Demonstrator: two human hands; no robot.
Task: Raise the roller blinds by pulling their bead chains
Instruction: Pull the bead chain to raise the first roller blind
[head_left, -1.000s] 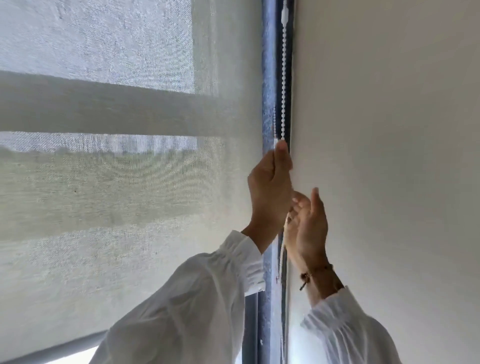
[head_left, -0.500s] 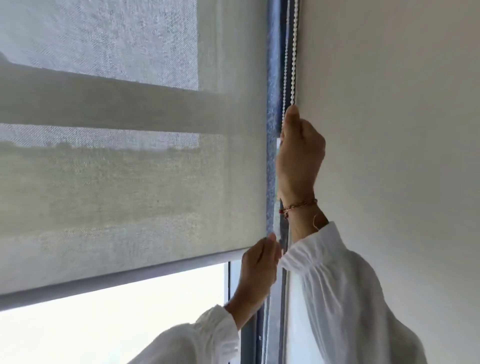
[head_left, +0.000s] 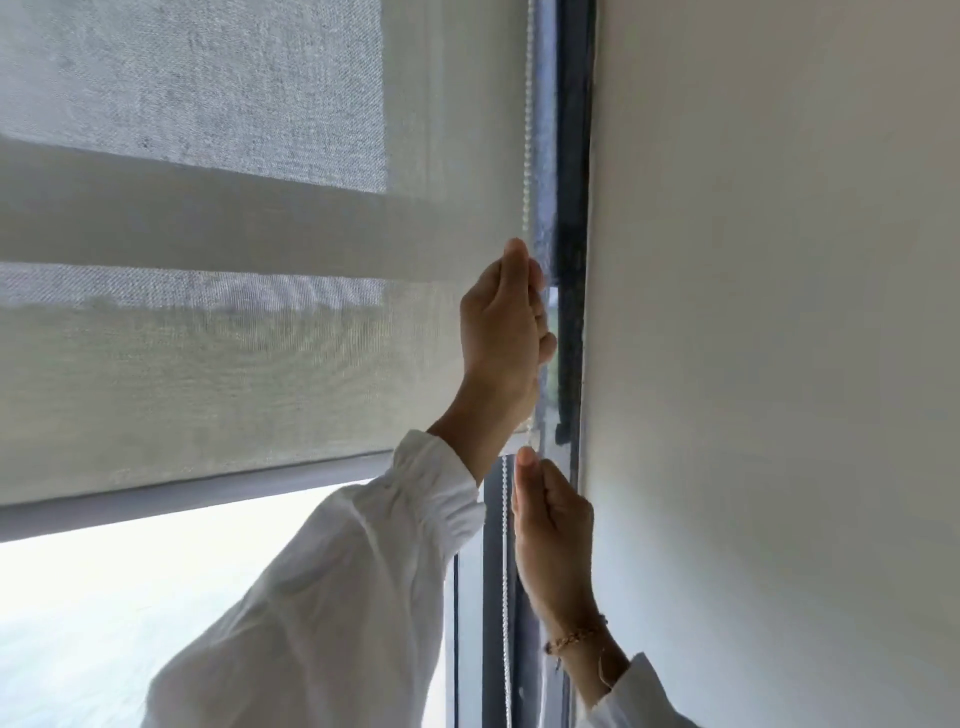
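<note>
A pale woven roller blind (head_left: 234, 338) covers the upper window, its grey bottom bar (head_left: 182, 499) slanting across the left. A white bead chain (head_left: 528, 130) hangs along the blind's right edge beside the dark window frame. My left hand (head_left: 501, 332) is raised and closed around the chain at mid-height. My right hand (head_left: 553, 530), with a bracelet at the wrist, grips the chain just below the left hand. A second strand of the chain (head_left: 505, 571) hangs to the left of my right hand. Both arms wear white sleeves.
A plain white wall (head_left: 779, 364) fills the right side, close against the dark window frame (head_left: 571, 234). Bright uncovered glass (head_left: 156, 597) shows below the blind's bottom bar.
My hands have swapped heights: the left went up the chain to the top grip, the right came down to the lower grip. The blind's bottom bar sits higher than one second ago.
</note>
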